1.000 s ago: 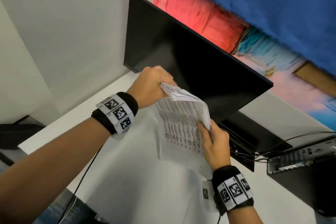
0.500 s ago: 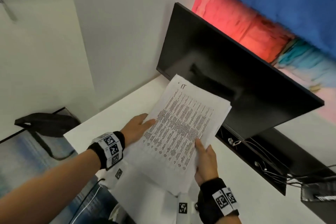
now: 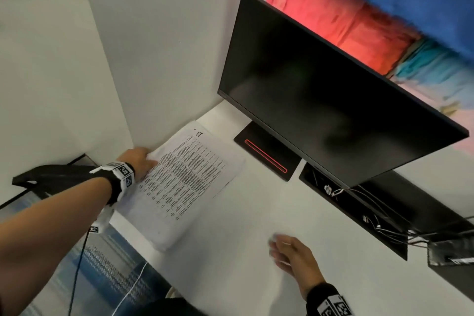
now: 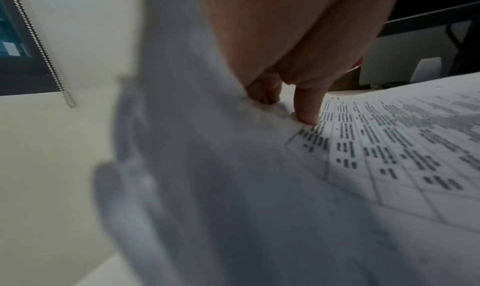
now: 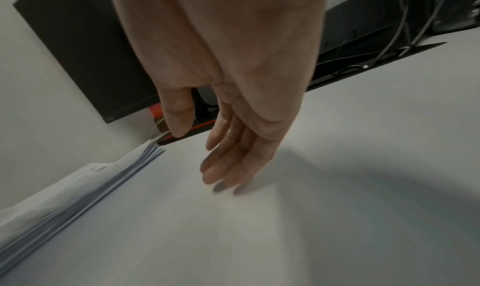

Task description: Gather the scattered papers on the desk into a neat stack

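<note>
The paper stack (image 3: 184,177), with a printed table on its top sheet, lies flat on the white desk (image 3: 256,226) in the far left corner against the wall. My left hand (image 3: 139,158) holds its left edge. In the left wrist view the thumb (image 4: 307,109) presses on the top sheet of the paper stack (image 4: 389,157) and the other fingers curl at the edge. My right hand (image 3: 289,251) hovers just above the bare desk, right of the stack, fingers (image 5: 223,167) straight and holding nothing. The right wrist view shows the layered edge of the paper stack (image 5: 78,192).
A dark monitor (image 3: 320,100) stands behind the stack, its black base (image 3: 266,154) with a red stripe close to the stack's far corner. A cable tray (image 3: 372,213) with loose wires runs along the desk's back right. A black bag (image 3: 51,177) lies beyond the desk's left edge.
The stack was held up in both hands and now lies flat on the desk. My right hand has let go and drawn back to the right. My left hand stays at the edge.
</note>
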`<state>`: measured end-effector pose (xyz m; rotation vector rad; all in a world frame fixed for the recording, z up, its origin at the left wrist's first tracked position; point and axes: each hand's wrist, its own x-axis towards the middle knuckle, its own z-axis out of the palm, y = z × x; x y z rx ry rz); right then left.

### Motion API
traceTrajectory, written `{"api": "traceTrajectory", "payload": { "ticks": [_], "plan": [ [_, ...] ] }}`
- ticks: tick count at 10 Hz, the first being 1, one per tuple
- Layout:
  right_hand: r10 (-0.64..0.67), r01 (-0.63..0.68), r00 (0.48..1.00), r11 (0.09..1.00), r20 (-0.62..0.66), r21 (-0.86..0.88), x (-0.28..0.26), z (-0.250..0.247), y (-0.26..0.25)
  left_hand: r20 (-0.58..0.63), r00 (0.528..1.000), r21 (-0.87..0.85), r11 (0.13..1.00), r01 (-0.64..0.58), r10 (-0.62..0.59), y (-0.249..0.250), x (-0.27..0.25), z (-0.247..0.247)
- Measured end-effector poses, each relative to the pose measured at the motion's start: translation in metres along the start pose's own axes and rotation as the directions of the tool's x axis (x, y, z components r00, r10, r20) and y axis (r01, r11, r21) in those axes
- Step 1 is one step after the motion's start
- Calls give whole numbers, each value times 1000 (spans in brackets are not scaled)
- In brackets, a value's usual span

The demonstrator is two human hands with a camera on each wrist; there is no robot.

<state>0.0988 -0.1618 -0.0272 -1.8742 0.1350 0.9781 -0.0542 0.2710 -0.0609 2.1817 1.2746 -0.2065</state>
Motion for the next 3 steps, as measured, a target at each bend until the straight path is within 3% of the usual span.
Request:
{"api": "traceTrajectory", "payload": {
  "ticks": [2, 3],
  "plan": [
    [35, -35, 999, 997, -3, -74, -4, -9, 23, -135, 990, 82, 997, -16, 27, 27, 3, 6],
    [-27, 23, 999, 990, -33, -139, -9, -22, 15, -213, 977, 147, 989, 17, 15, 42, -4, 12]
  ]
}}
